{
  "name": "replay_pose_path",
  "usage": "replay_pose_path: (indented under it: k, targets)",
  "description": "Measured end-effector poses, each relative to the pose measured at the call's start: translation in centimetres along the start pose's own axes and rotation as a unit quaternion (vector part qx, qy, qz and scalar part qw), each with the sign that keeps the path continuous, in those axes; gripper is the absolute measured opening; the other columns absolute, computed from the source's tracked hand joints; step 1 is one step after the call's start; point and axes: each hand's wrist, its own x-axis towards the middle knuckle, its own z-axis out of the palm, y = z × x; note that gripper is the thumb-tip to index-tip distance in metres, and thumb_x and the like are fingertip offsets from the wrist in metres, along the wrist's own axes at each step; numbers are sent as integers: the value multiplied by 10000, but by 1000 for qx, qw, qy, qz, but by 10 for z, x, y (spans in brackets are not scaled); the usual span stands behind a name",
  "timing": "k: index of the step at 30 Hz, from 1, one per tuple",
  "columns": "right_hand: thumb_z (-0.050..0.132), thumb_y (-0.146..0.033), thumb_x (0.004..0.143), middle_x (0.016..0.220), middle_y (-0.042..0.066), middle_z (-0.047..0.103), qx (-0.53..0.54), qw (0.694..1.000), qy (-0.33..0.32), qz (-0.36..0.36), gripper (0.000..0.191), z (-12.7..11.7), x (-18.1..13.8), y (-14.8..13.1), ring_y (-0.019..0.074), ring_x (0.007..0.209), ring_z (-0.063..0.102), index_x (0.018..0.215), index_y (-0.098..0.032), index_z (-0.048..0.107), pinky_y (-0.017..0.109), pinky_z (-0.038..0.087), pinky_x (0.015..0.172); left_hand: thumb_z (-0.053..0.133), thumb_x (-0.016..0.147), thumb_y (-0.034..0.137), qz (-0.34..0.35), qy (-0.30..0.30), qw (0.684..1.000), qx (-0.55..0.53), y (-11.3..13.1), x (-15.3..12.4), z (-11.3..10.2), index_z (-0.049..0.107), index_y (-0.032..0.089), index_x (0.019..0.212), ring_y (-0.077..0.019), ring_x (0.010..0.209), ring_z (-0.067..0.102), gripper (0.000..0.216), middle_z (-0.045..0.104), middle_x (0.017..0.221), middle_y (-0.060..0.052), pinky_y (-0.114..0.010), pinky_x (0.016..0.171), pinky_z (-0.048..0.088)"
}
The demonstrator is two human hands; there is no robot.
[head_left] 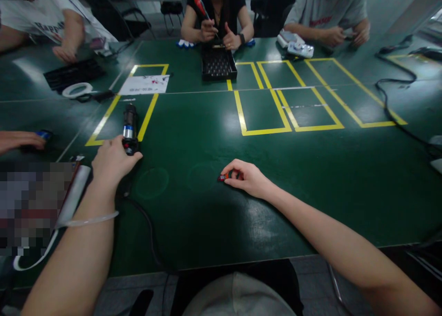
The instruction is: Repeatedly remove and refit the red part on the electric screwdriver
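My left hand (112, 162) is at the near end of a black cylindrical tool (130, 123) with a silver and blue band. Thumb and fingers lie on either side of that end, and the hand itself partly hides the grip. My right hand (247, 178) rests low over the green table (207, 219), its fingertips pinched on a small red, black and orange piece (225, 176). Most of that piece is covered by the fingers, so its kind is unclear. A black cord (147, 215) runs from beside my left hand to the table's front edge.
Yellow tape outlines (265, 133) mark the table. A white sheet (145, 84), a tape roll (78, 90) and a black tray (219, 67) lie farther off. Several people sit around; one opposite holds a red-tipped tool (202, 7). Another black cord (388, 104) crosses the right side.
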Motion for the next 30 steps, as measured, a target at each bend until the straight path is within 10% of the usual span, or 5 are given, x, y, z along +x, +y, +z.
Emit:
replay_pose_path:
  k: [18,30]
  targets:
    - [659,-151,838,852,-9,595,-60,996,49,-36,131,-5,1,2,76,599,506,957,-178,612,212,403,574,541,855,471,269,-16,950,-159,122,-102,3,319,148,1521,-344,1248,469,772,455,1387,-169,-472,1011,465]
    - [618,-159,866,886,0,531,-129,986,31,-102,83,-6,-2,5,102,678,506,869,-197,544,234,404,645,604,836,370,355,-19,911,-210,144,-137,2,320,225,1527,-327,1234,492,760,475,1380,-142,-478,1012,477]
